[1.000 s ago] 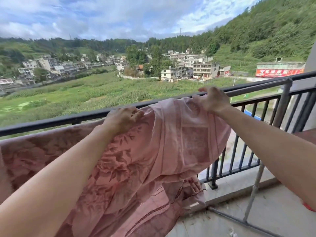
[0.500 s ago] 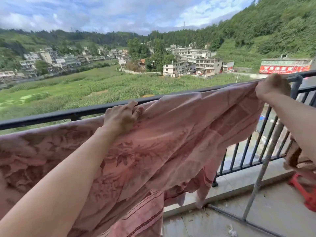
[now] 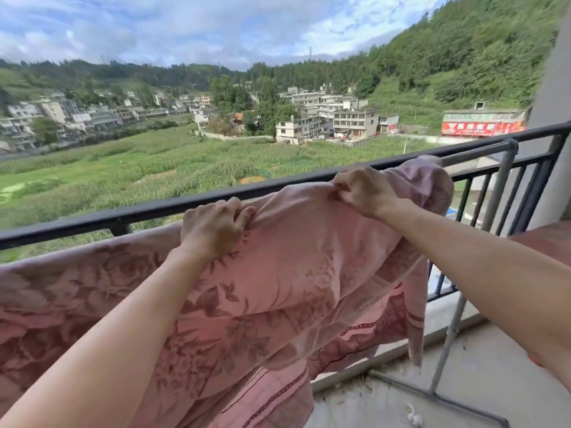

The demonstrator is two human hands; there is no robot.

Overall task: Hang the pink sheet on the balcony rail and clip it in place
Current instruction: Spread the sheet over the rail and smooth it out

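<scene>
left grip (image 3: 213,227): arm stretched forward, fingers curled, bunching the top fold of the pink sheet (image 3: 293,273) just below the balcony rail (image 3: 154,208)
right grip (image 3: 364,189): arm reaching in from the right, fingers and thumb pinching a pleat of the same top edge, near the left one, knuckles up
setting: open balcony, black metal rail with vertical bars, grey rack pole (image 3: 500,186) just inside it, pale concrete floor (image 3: 479,375) with small debris; green fields (image 3: 154,168), white buildings (image 3: 324,115), wooded hillside (image 3: 463,57) beyond
sheet: pink, darker floral print, striped border low down; hangs just inside the rail, right end humped over the grey bar, cannot tell what carries the left part
</scene>
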